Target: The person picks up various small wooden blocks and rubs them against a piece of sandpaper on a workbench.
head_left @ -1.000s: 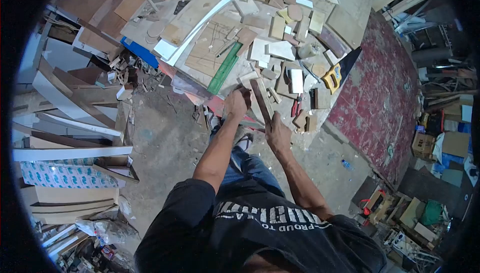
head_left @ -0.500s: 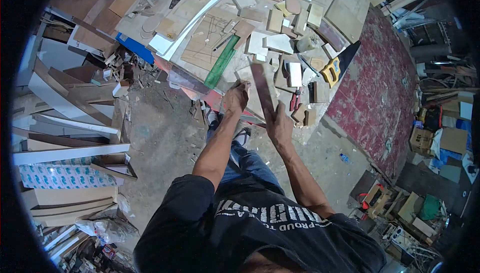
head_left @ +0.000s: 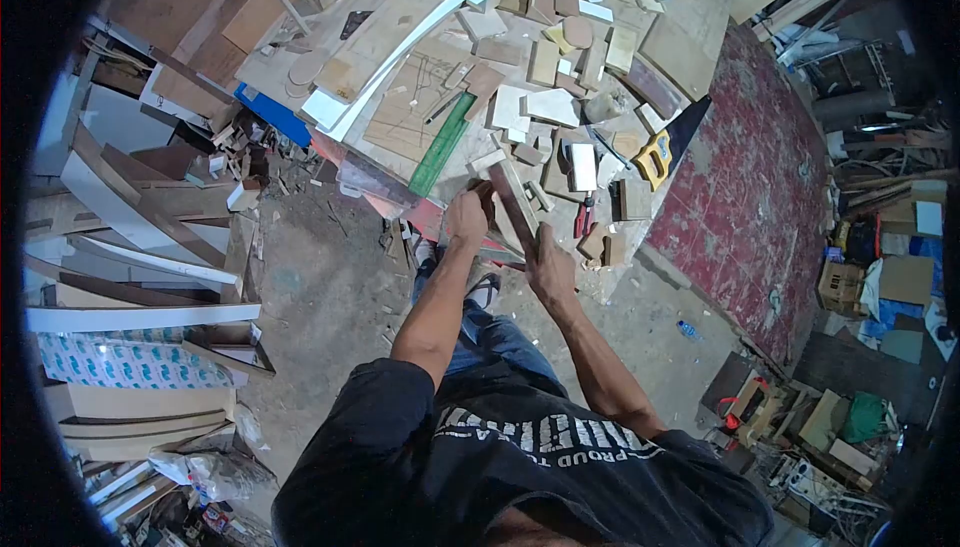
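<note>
My right hand [head_left: 550, 265] is wrapped round the lower end of a long, flat brown bar [head_left: 514, 203], possibly a sanding stick. The bar slants up and left over the near edge of the workbench. Just left of it my left hand [head_left: 467, 215] is closed, with its fingers against or close to the bar's side. What it holds is hidden. A pale wood piece [head_left: 487, 161] lies by the bar's upper end. A green ruler [head_left: 442, 147] lies left of the bar on the bench, and a red-handled tool [head_left: 584, 217] to the right.
Many wood offcuts [head_left: 552, 107] cover the workbench [head_left: 400, 22]. A yellow-handled handsaw [head_left: 656, 158] lies at its right edge. A long white curved strip [head_left: 410, 39] crosses the left part. Curved panels [head_left: 145, 313] are stacked on the left, and a red board [head_left: 745, 177] lies on the right.
The bar has moved down and left, closer to my left hand. My right hand has come down slightly with it, and my left hand has shifted a little lower.
</note>
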Action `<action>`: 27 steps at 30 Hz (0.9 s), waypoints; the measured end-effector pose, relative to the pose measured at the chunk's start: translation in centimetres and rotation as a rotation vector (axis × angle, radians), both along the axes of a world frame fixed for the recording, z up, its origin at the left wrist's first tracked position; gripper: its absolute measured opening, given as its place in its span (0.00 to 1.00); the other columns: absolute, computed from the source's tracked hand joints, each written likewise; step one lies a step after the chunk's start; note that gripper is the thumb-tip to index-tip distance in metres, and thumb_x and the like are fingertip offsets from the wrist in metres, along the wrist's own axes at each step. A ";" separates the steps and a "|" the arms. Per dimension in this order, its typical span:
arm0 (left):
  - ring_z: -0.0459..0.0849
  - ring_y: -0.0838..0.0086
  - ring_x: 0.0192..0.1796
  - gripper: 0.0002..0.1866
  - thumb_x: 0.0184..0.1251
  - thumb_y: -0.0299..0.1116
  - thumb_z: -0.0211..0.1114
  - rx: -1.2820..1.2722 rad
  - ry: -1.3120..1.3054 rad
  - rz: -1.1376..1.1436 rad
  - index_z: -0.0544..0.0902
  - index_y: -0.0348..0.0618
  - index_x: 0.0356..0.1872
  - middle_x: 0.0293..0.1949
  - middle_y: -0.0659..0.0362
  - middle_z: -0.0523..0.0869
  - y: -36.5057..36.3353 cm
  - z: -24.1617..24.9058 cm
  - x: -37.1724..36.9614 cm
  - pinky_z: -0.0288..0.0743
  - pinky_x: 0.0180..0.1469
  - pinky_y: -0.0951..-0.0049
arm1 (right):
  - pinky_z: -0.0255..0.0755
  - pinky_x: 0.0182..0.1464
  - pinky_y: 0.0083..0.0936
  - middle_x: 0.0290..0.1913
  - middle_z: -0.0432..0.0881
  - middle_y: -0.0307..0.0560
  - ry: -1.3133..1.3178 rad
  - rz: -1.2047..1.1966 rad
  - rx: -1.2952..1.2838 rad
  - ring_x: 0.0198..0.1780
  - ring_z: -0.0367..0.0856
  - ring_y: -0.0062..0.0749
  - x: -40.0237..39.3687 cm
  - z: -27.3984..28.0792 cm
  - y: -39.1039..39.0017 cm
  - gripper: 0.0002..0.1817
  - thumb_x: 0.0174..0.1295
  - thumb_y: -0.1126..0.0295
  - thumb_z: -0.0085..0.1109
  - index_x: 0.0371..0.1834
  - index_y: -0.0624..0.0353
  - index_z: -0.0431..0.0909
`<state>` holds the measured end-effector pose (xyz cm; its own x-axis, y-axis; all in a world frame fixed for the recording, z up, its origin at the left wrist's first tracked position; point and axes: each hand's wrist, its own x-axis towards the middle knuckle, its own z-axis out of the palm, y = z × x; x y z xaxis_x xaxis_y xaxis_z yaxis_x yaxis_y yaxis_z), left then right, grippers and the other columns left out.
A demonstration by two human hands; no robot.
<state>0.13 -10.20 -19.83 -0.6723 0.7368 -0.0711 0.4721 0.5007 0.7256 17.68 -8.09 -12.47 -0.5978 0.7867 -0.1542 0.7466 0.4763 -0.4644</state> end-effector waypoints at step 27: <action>0.85 0.53 0.43 0.12 0.68 0.39 0.56 -0.071 0.070 -0.047 0.87 0.52 0.42 0.44 0.55 0.87 -0.7 -2.9 0.4 0.80 0.42 0.56 | 0.71 0.35 0.50 0.29 0.79 0.59 0.013 0.030 0.007 0.35 0.80 0.60 -0.2 0.1 -0.8 0.19 0.65 0.67 0.55 0.53 0.66 0.65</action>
<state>0.49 -10.89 -22.69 -0.6424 0.7624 -0.0785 0.5442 0.5259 0.6537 17.44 -8.94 -12.35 -0.6232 0.7694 -0.1404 0.7257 0.5019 -0.4706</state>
